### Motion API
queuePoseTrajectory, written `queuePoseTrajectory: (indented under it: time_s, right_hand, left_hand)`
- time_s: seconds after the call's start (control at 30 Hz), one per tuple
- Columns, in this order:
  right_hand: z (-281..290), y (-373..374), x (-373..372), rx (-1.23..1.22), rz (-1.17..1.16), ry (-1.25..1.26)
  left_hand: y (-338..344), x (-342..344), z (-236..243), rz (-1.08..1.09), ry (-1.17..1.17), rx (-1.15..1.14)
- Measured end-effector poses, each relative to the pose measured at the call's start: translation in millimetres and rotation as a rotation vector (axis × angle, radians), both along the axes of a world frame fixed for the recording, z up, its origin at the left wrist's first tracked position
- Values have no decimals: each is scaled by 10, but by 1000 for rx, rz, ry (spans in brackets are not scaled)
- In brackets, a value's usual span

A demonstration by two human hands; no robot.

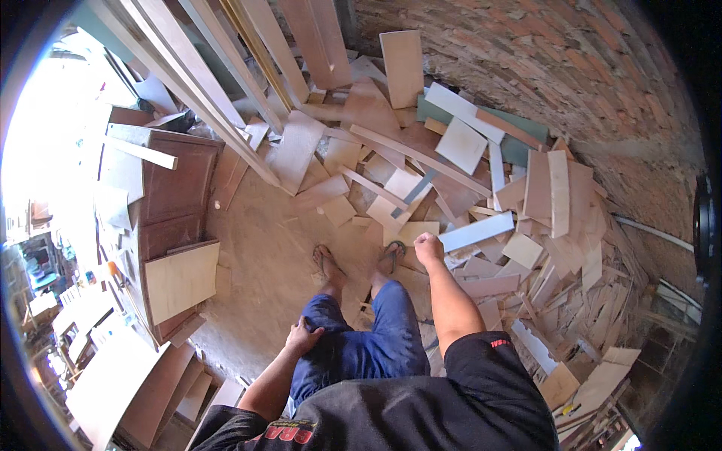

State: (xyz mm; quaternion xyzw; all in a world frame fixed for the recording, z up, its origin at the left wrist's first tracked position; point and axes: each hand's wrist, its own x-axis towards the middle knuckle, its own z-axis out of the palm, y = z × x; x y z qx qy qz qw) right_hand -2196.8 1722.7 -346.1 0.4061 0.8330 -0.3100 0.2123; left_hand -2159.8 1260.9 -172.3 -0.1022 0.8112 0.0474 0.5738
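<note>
My left hand [303,337] rests on the left leg of my blue shorts [357,353], thumb apart, fingers lying against the cloth. Ahead of my right knee, my right arm reaches forward and the right hand [429,249] is closed in a fist, with nothing visible in it. In the picture, a white board [477,231] lies just to the right of that fist; whether they touch I cannot tell. A pale wood offcut [419,232] shows beside the fist on its left. My feet stand in sandals [326,260] on the dusty floor.
Wood and board offcuts [519,252] are heaped ahead and to the right, against a brick wall [602,83]. Long planks [214,83] lean at the far left. A brown cabinet [177,180] stands on the left with a pale panel [180,282] against it. Several sheets [113,383] stand at the near left.
</note>
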Motion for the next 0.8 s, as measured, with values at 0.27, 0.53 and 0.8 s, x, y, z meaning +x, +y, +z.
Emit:
queuePoseTrajectory:
  time_s: [0.27, 0.53, 0.8]
  right_hand:
    - [-1625, 506, -1945, 236, 194, 31]
    - [-3338, 1089, -2841, 579, 413, -26]
    - [-2345, -379, -2236, 193, 689, 438]
  left_hand:
    - [108, -610, -304, 78, 304, -233]
    - [-250, -554, -850, 171, 459, -189]
    - [-364, -488, -748, 35, 490, -134]
